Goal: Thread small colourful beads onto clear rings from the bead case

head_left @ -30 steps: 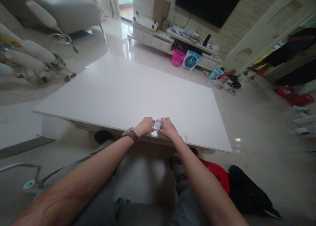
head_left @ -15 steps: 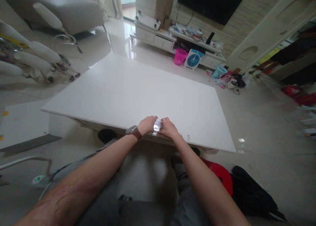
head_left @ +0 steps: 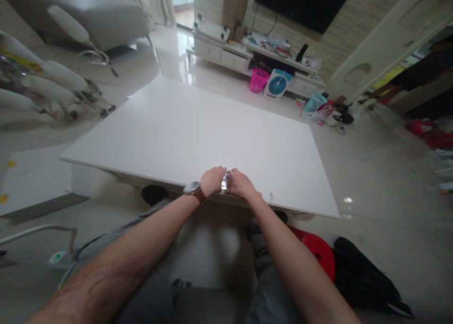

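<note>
No lettering, brand or number could be read; any marks on the small shiny object (head_left: 224, 184), near centre, and the green patch (head_left: 58, 257), near left, were too blurred.

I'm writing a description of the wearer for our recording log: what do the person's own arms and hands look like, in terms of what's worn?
Both the left arm and right arm show no sleeve. The left wrist wears a round, silvery watch with a brown strap. Neither hand wears a glove.
</note>
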A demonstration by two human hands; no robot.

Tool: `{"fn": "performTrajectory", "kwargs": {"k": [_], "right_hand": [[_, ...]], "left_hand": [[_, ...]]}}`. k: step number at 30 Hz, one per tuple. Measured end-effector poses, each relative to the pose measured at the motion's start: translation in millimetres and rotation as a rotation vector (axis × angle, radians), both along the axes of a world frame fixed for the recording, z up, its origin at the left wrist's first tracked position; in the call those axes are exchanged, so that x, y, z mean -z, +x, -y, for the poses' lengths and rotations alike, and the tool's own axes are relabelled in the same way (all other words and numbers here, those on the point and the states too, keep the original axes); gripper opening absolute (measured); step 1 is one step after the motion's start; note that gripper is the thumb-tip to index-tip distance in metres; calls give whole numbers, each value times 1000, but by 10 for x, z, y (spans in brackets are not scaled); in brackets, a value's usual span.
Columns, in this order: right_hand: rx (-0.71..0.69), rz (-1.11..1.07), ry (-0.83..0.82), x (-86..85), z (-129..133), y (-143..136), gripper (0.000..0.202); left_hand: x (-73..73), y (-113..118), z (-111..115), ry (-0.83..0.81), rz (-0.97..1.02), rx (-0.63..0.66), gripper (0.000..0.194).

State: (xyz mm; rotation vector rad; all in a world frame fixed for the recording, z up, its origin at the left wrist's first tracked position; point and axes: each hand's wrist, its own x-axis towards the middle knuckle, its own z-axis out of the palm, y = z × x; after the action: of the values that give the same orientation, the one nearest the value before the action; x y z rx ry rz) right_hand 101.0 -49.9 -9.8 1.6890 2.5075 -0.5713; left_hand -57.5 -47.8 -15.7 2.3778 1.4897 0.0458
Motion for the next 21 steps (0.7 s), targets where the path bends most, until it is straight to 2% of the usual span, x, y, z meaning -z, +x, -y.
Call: {"fn": "performTrajectory", "kwargs": {"k": [21], "right_hand": [[-24, 38, 23, -35, 11, -8, 54]], "left_hand": [[17, 2, -23, -17, 0, 25, 33]]}}
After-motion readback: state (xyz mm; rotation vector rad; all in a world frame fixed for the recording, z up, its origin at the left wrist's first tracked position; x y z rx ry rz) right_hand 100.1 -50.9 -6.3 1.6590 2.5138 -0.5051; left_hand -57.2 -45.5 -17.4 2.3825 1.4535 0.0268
